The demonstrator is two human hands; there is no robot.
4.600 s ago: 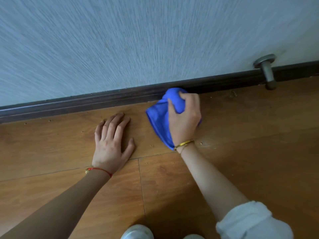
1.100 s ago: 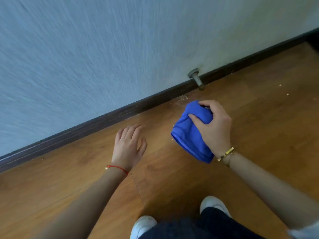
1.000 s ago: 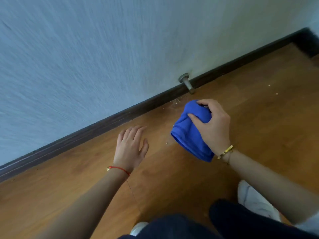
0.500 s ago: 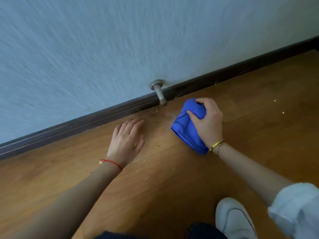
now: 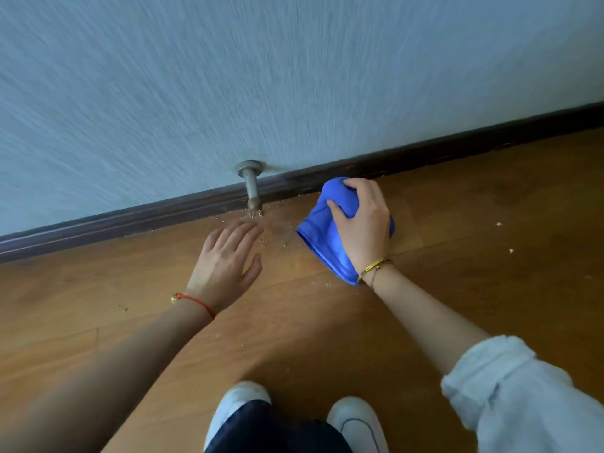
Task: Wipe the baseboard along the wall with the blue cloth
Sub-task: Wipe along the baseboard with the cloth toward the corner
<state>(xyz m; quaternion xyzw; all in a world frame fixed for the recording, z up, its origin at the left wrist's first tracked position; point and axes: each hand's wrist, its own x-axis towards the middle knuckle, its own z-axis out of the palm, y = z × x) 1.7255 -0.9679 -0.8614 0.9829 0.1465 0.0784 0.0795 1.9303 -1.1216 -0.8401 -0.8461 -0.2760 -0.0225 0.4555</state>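
A person is crouching over a wooden floor (image 5: 457,289), looking down at both bare hands where the floor's far edge meets a pale blue wall (image 5: 261,76). The right hand (image 5: 364,223) is gripping a bunched blue cloth (image 5: 322,237), its fingers (image 5: 354,186) curling over the top of the wad and the thumb pressing into its side. The cloth's upper end is sitting at or just beside the dark baseboard (image 5: 130,217) running along that far edge; whether it is actually touching cannot be told. The cloth is looking soft, light and floppy, so it is likely best held as it is now, gathered into a firm wad with a folded face free to press along the trim. The left hand (image 5: 225,263) is reaching out with fingers straight and slightly spread, holding nothing, low over the floor; contact cannot be told. Between the two hands a metal doorstop (image 5: 251,184) is projecting from the wall above the baseboard, with crumbs (image 5: 258,214) scattered on the floor beneath it. White shoes (image 5: 354,420) are showing at the floor's near edge.
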